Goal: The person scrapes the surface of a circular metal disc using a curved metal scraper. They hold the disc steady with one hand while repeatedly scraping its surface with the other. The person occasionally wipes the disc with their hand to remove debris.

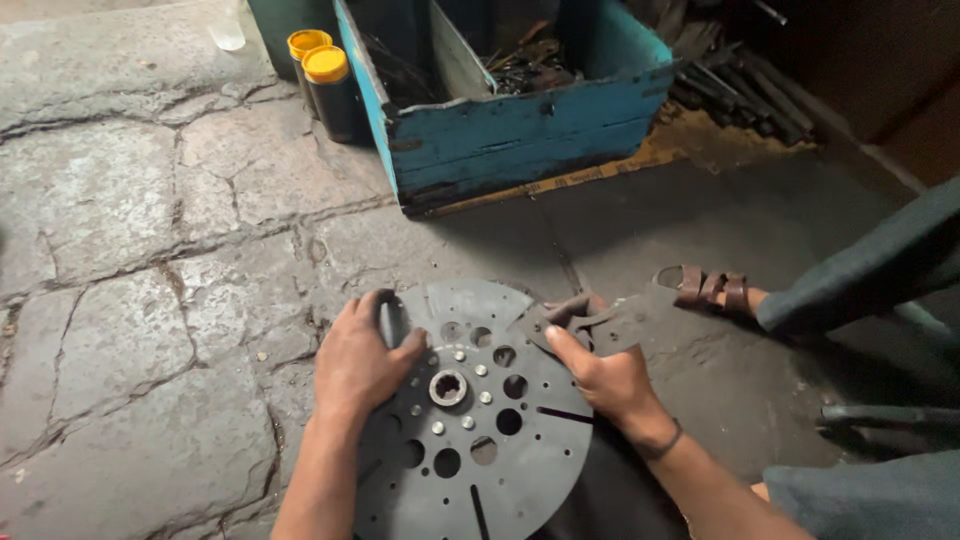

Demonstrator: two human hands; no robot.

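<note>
A big round grey metal plate (pixel 480 420) with many holes and thin slots is lying flat low in the middle of the view, over the stone floor (pixel 120 250) and a dark cloth patch (pixel 610 500) under its right edge. In the middle of the plate a small shiny hub with teeth inside (pixel 448 387) is sitting, with a ring of little silver rivets around it.

The left hand (pixel 360 362) is resting on the top left part of the plate. Its fingers are curling over a dark curved metal piece (pixel 392 318) at the rim, so the hand is partly closed and is gripping that piece.

The right hand (pixel 605 375) is sitting at the top right edge of the plate. Its thumb and fingers are pinching a flat dark metal piece with cut-out shapes (pixel 600 322), which is sticking out past the plate toward the right. A dark band (pixel 668 440) is going around the wrist.

Just past that piece, a foot in a brown strap sandal (pixel 712 290) is resting on the floor, under a grey-green trouser leg (pixel 870 265).

Farther back, a worn blue wooden box (pixel 520 130) is holding dark metal tools. Two dark bottles with yellow caps (pixel 325 80) are standing beside its left side. Black rods (pixel 745 95) are lying to the right of the box.
</note>
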